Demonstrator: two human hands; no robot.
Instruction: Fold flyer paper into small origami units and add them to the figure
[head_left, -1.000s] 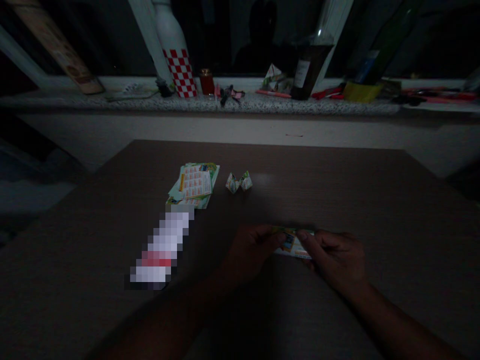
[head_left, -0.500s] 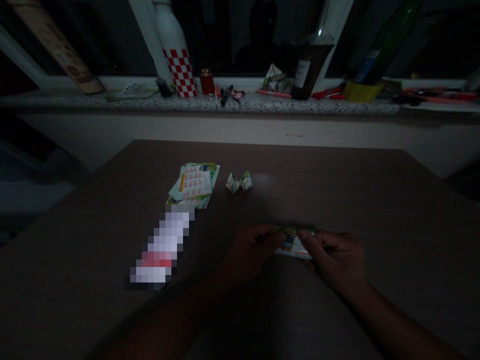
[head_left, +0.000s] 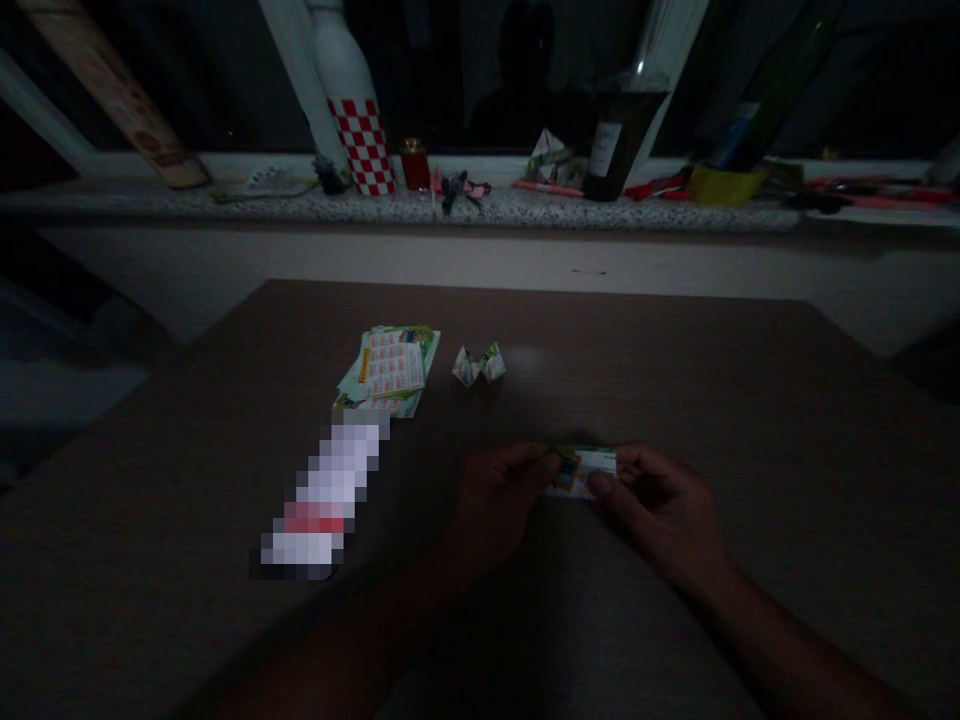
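Observation:
A folded printed paper [head_left: 588, 472], white and green with a dark picture on it, is held level between both hands above the table. My left hand [head_left: 501, 492] pinches its left end with the thumb on top. My right hand [head_left: 664, 505] grips the right end, its thumb pressing the paper's face and the other fingers mostly behind. Farther off stands a small folded paper piece [head_left: 478, 365] with two pointed wings. To its left lies a loose stack of similar printed papers [head_left: 390, 368].
Below the stack, a blurred-out flat object [head_left: 322, 490] lies on the brown table [head_left: 187, 420]. Along the granite windowsill [head_left: 262, 205] stand a red-checkered white bottle [head_left: 364, 140], a small red jar [head_left: 414, 165], a dark cup [head_left: 606, 145] and a green bottle [head_left: 772, 90].
Both hands and the paper have shifted slightly left. My right thumb has slid down from the paper's top edge onto its face, nearer the lower edge. Everything else stays put.

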